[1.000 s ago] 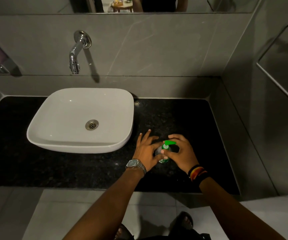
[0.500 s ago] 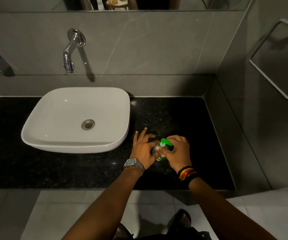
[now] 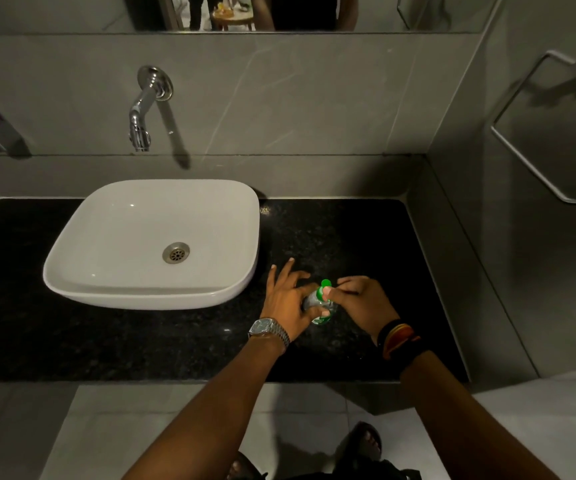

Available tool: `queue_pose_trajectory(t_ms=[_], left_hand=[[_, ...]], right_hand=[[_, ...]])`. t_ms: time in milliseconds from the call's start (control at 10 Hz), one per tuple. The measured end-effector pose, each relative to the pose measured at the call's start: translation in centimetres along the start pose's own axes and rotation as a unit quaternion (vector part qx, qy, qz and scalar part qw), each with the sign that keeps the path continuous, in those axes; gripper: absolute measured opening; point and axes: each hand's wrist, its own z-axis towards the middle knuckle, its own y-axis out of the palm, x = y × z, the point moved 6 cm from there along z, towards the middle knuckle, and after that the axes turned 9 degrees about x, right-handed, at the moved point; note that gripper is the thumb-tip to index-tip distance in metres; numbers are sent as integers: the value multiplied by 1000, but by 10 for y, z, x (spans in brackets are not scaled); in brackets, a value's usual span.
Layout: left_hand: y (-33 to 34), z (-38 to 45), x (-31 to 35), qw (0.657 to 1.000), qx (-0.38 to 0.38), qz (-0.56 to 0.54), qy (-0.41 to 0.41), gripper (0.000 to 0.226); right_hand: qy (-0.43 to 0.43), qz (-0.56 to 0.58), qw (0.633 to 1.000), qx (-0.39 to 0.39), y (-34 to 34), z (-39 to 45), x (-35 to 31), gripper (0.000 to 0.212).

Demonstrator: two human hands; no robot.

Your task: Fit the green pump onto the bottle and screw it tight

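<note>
A small clear bottle (image 3: 314,301) with a green label stands on the black granite counter (image 3: 331,233), right of the basin. The green pump (image 3: 324,285) sits on top of it, its nozzle pointing away from me. My left hand (image 3: 288,299), a steel watch on its wrist, holds the bottle's body with thumb and forefinger while the other fingers spread. My right hand (image 3: 362,303), with dark bands on its wrist, pinches the pump's collar from the right. Most of the bottle is hidden between the two hands.
A white vessel basin (image 3: 82,271) stands on the counter's left half, under a chrome wall tap (image 3: 141,112). Grey tiled walls close the back and the right side, where a chrome towel bar (image 3: 535,168) hangs. The counter's front edge is just below my wrists.
The pump head has turned: its nozzle pointed right, and now points away from me. My right hand's fingers have shifted around the collar. The left hand keeps its hold on the bottle.
</note>
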Motion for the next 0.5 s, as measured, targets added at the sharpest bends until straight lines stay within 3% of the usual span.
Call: queue_pose_trajectory(t_ms=[200,300,400,500], left_hand=[[-1,1,1,999,-22,23,-2,70],[-2,2,2,996,-68,50,-8,82],[-9,8,-9,980,-147,134,-4,135],[-28,20,-16,973,-188,133,21,141]], right_hand=[[66,122,989,45,3,-11,4,27],[87,170,981,27,-3,-22,5,18],[109,265,957,41,-28,-34,16,14],[102,274,955,60,-77,-64,21,27]])
